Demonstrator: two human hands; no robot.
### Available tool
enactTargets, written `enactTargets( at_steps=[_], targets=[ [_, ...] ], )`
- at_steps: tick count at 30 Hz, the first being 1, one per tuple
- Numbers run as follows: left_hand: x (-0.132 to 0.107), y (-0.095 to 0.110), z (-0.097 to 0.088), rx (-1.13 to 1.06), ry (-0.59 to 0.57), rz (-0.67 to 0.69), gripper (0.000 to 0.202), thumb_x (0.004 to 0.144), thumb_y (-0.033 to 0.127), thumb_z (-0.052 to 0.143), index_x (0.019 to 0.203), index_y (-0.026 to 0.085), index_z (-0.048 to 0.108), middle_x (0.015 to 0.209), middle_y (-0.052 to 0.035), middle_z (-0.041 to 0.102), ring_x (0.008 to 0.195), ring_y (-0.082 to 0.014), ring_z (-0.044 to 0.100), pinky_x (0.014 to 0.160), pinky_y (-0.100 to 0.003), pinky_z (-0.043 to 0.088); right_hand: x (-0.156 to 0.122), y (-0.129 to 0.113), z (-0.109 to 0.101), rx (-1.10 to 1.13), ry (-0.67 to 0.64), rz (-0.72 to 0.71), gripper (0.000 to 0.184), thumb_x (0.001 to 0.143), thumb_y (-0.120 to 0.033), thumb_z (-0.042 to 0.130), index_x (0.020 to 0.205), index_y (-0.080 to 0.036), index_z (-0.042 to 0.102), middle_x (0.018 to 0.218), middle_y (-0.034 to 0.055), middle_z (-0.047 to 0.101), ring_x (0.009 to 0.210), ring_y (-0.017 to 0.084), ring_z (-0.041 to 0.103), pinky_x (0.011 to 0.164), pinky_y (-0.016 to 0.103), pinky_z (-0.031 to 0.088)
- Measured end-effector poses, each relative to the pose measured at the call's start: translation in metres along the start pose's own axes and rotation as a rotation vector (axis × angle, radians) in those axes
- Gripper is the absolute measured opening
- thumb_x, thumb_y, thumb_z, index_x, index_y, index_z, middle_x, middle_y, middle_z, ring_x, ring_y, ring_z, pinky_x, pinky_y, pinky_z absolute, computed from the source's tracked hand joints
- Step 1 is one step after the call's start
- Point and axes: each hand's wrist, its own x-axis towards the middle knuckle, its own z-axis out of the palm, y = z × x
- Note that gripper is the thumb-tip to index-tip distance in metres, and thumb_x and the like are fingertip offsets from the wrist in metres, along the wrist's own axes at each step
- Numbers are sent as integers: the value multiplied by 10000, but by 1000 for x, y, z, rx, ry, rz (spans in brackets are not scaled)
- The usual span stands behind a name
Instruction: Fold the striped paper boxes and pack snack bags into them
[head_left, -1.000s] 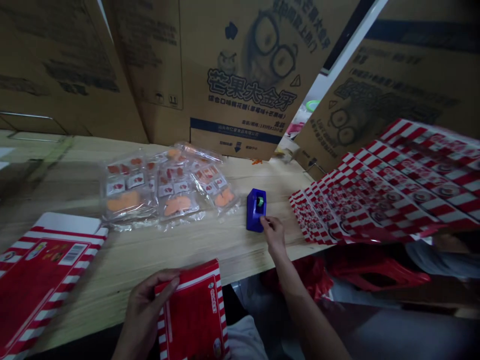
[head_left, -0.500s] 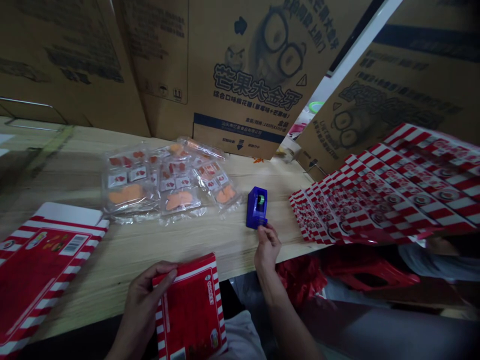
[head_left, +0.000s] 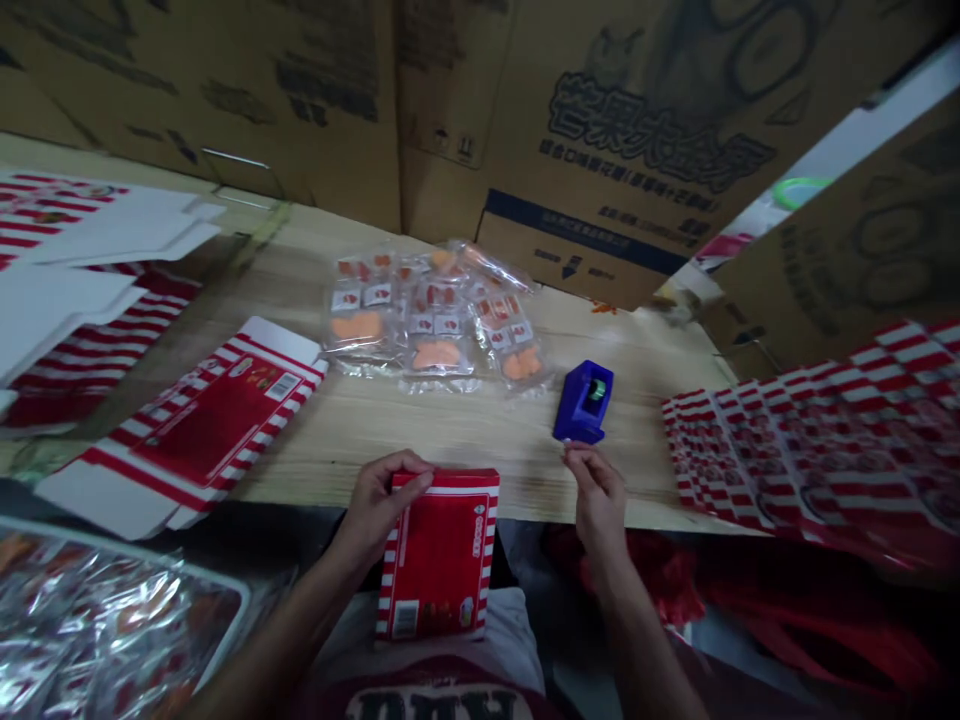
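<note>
My left hand (head_left: 379, 495) grips the top left corner of a red and white striped box (head_left: 439, 555) held upright against my lap at the table's near edge. My right hand (head_left: 596, 490) hovers just in front of a blue tape dispenser (head_left: 583, 402) on the wooden table (head_left: 450, 440). Its thumb and fingers are pinched together; what they hold is too small to make out. Clear packets with orange pieces (head_left: 431, 325) lie fanned out behind the box.
A flat, unfolded red striped carton (head_left: 202, 425) lies at the left, with more flat cartons (head_left: 67, 260) beyond it. A fanned stack of striped cartons (head_left: 810, 450) fills the right. Large cardboard boxes (head_left: 615, 130) wall the back. Shiny foil bags (head_left: 97, 620) sit lower left.
My right hand has drawn back from the tape dispenser toward me, fingers pinched. My left hand has stood the box more upright. The view has swung left and down.
</note>
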Motion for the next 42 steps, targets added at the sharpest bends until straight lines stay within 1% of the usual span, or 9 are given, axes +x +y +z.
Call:
enactTargets(
  at_steps=[5,7,10,17,23,27,33,39,42],
  targets=[
    [5,3,11,25,-81,7,215,712,337,708,687,151,605,680,7,611,623,-122,538,608,-222,413,37,-93,40,-168,-1117,-206,242,865,-370,580,715,-184,621,918,50,606,879,172,569,825,301,428],
    [5,4,14,50,-96,41,220,715,337,698,671,147,597,669,8,601,618,-119,526,607,-219,399,48,-114,65,-288,-1399,-330,216,871,-350,577,745,-183,627,871,27,589,806,147,554,775,278,428],
    [5,4,15,50,-106,63,214,720,332,686,672,144,594,671,6,598,626,-121,523,619,-222,394,52,-126,96,-496,-1594,-521,193,848,-287,622,698,-166,605,812,8,560,734,125,523,701,248,403],
    [5,4,10,6,-80,56,213,717,318,690,673,144,575,663,17,581,618,-113,509,620,-220,386,41,-131,111,-832,-1469,-766,235,772,-307,730,653,-153,599,757,33,570,767,172,535,635,261,342],
    [4,3,9,32,-59,26,208,731,327,684,718,149,577,650,25,581,598,-112,514,595,-219,390,28,-115,101,-863,-1300,-652,225,788,-327,713,902,-152,629,833,70,643,676,166,565,575,255,308],
    [1,6,11,146,-75,95,188,699,286,709,751,143,598,741,-3,628,712,-145,568,682,-243,426,34,-103,96,-646,-1348,-405,241,783,-361,705,884,-154,632,708,11,628,602,122,519,554,231,301],
    [-7,14,18,235,-163,166,158,726,276,676,782,140,617,782,-19,632,774,-167,583,734,-266,430,54,-86,99,-222,-1653,259,408,573,-458,813,590,-124,579,511,-67,500,493,57,382,480,197,258],
    [-12,12,18,224,-168,173,137,741,265,665,791,150,609,804,-12,617,787,-161,580,744,-274,433,40,-68,97,55,-1510,670,384,507,-377,835,554,-128,546,486,-78,502,433,40,372,451,186,250],
    [-14,11,17,228,-169,191,131,749,259,665,809,152,617,816,-12,623,797,-158,587,750,-274,442,32,-61,91,129,-1417,751,355,525,-355,831,570,-125,564,489,-70,507,419,44,388,439,186,257]
  ],
)
